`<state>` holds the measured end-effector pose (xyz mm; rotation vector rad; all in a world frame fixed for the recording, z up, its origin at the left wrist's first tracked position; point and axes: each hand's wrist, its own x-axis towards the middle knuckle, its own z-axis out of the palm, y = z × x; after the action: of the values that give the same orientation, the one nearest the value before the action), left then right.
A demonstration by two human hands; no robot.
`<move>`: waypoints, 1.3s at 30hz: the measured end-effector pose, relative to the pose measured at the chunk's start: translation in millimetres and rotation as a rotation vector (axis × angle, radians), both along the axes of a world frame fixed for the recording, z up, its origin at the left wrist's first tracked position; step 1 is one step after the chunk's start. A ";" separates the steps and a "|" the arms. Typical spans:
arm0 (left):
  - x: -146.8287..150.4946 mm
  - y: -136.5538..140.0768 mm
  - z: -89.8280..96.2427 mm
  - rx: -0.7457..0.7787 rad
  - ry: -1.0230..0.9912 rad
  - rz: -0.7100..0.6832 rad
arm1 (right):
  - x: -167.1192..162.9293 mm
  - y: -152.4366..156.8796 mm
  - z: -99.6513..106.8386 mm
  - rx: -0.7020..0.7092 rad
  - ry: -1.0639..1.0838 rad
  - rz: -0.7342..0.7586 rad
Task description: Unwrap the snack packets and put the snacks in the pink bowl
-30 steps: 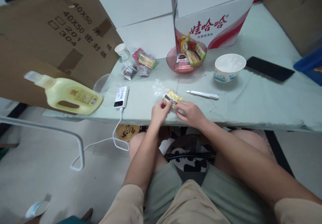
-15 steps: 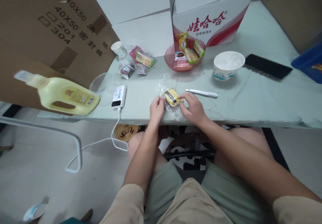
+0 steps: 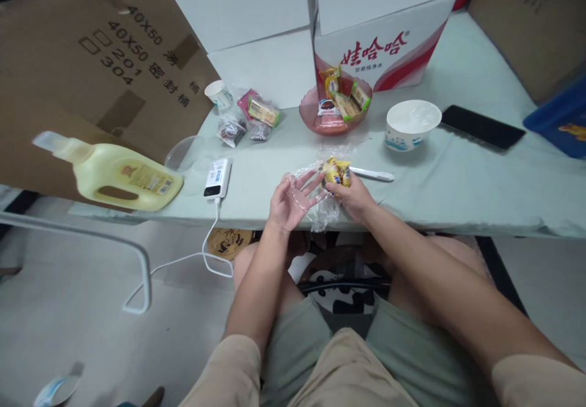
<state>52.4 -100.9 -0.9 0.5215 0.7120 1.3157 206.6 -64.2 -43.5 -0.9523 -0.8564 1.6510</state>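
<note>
My right hand (image 3: 353, 196) grips a small yellow snack packet (image 3: 336, 172), raised a little over the table's front edge. My left hand (image 3: 293, 201) is open, palm turned up and fingers spread, just left of the packet. Clear plastic film (image 3: 326, 212) drapes across the left fingers and hangs below the packet. Behind the right hand lies a white pen-like cutter (image 3: 373, 174), partly hidden by the hand and packet.
A pink glass bowl (image 3: 311, 123) of wrapped snacks stands at the back, with a paper bowl (image 3: 405, 138) and a black phone (image 3: 483, 128) to its right. Leftward are bagged snacks (image 3: 262, 114), a white power bank (image 3: 217, 178) with cable, and a yellow jug (image 3: 123, 175).
The packet has been lifted and turned in my right hand. My left hand has opened, palm up, with film over its fingers. The view has shifted slightly.
</note>
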 end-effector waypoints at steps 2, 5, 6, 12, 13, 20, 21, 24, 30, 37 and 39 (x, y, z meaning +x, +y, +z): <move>-6.1 0.4 3.0 -0.011 -0.011 0.043 | 1.6 -0.1 5.7 -0.075 0.094 0.015; -20.6 2.5 7.2 0.018 -0.020 0.120 | 5.7 1.9 11.5 -0.145 0.215 0.025; -26.3 3.4 8.7 0.028 -0.016 0.149 | 7.4 3.1 12.1 -0.181 0.237 0.018; -53.3 8.7 15.4 0.059 0.054 0.243 | 20.1 8.8 9.4 -0.342 0.398 -0.002; -55.5 9.3 15.3 0.065 0.072 0.256 | 22.1 8.3 10.0 -0.328 0.444 0.018; -62.6 12.9 8.4 0.106 0.162 0.306 | 25.0 -1.1 16.0 -0.259 0.561 0.182; -63.9 13.2 8.2 0.121 0.162 0.323 | 23.6 -2.3 15.2 -0.270 0.552 0.192; -68.7 12.9 9.8 0.152 0.168 0.381 | 18.8 -3.5 11.3 -0.277 0.550 0.146; -81.2 12.1 14.8 0.122 0.098 0.520 | 14.5 6.6 5.9 -0.355 0.536 -0.033; -77.8 18.8 19.9 -0.250 -0.169 0.412 | 16.6 10.9 18.4 -0.304 0.222 -0.201; -70.5 19.8 20.7 -0.281 -0.194 0.391 | 16.0 23.7 30.0 -0.291 0.135 -0.202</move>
<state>-18.1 -81.1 19.8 0.0236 0.8461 1.5703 222.6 -40.5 -13.5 -1.0740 -0.4205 1.6688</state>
